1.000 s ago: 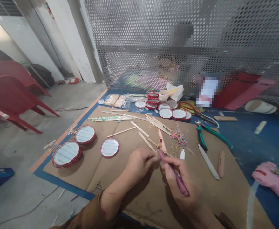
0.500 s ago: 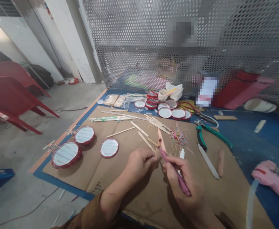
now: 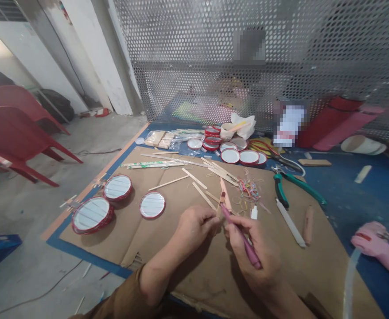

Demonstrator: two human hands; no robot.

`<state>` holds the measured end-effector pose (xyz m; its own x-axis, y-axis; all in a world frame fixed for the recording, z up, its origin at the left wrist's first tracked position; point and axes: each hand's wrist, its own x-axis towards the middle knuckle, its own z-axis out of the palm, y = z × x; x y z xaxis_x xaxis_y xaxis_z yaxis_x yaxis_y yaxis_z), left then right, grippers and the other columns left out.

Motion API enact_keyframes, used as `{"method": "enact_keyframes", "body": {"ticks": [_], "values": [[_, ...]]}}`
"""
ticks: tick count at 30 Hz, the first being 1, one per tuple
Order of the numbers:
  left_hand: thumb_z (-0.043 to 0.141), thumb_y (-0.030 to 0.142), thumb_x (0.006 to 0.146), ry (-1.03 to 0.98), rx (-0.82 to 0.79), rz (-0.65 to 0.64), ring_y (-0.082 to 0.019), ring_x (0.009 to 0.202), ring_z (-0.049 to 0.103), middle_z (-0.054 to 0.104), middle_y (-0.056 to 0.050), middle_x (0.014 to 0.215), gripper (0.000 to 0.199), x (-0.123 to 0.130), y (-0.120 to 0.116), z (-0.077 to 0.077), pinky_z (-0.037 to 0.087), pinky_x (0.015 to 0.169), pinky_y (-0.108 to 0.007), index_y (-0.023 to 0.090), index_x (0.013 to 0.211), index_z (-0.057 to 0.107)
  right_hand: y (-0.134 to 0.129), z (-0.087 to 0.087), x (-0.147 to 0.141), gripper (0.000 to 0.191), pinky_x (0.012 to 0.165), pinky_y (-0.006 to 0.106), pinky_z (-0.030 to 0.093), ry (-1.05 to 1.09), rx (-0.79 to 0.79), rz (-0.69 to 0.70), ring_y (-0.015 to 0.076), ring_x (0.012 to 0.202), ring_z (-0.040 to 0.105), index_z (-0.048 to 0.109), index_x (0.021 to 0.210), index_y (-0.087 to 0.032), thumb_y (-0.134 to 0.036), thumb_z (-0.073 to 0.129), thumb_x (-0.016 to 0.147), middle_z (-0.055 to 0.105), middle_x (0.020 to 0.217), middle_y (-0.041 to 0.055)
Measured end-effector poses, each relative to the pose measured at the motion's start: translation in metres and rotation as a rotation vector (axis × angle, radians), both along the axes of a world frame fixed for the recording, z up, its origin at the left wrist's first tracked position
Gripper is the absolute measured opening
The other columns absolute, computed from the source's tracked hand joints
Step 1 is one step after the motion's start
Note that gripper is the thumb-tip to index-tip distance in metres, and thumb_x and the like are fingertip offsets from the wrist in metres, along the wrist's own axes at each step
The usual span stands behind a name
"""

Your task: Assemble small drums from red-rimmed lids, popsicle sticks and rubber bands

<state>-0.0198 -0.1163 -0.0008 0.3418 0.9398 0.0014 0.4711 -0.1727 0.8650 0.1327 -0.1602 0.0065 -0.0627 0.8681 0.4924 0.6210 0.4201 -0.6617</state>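
Pinched in my left hand (image 3: 196, 226) is a thin wooden stick (image 3: 219, 212), its upper end dark reddish-brown. My right hand (image 3: 256, 248) grips a purple pen (image 3: 249, 250), whose tip is at the stick near that dark end. Both hands are close together above the brown cardboard (image 3: 168, 237). Behind the stick lies a pale orange strip (image 3: 225, 195). Loose wooden sticks (image 3: 194, 178) are spread beyond my hands, with a tangle of coloured rubber bands (image 3: 248, 189) to their right. A round white disc with a red rim (image 3: 152, 205) lies left of my left hand.
Two red-rimmed drum-like pieces (image 3: 93, 215) stand at the left. Green-handled pliers (image 3: 281, 190), a white marker (image 3: 290, 223) and a brown wooden piece (image 3: 308, 226) lie right. Red-rimmed tins (image 3: 230, 155) crowd before the perforated metal screen (image 3: 188, 53). A pink glue gun (image 3: 370, 241) sits far right.
The purple pen and my right hand have shifted slightly left and up. My left hand has hardly moved and keeps its pinch on the stick.
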Motion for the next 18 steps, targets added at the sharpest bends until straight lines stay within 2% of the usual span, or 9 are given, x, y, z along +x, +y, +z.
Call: {"method": "enact_keyframes", "body": {"ticks": [7, 18], "values": [[0.048, 0.024, 0.084, -0.034, 0.004, -0.013, -0.010, 0.061, 0.049, 0.055, 0.002, 0.059, 0.031, -0.0009, 0.0007, -0.0038, 0.036, 0.062, -0.018, 0.015, 0.056, 0.056, 0.0023, -0.0013, 0.0000, 0.016, 0.056, 0.020, 0.051, -0.011, 0.015, 0.015, 0.0112, 0.061, 0.066, 0.057, 0.105, -0.021, -0.024, 0.049, 0.090, 0.069, 0.080, 0.0011], [0.048, 0.021, 0.081, -0.035, -0.011, -0.011, -0.010, 0.061, 0.049, 0.054, 0.002, 0.057, 0.028, -0.0010, 0.0006, -0.0017, 0.037, 0.063, -0.018, 0.015, 0.054, 0.053, 0.0032, 0.0009, 0.0002, 0.016, 0.054, 0.020, 0.050, -0.039, 0.037, 0.011, 0.0117, 0.061, 0.065, 0.058, 0.104, -0.020, -0.023, 0.050, 0.089, 0.070, 0.082, 0.0020]]}}
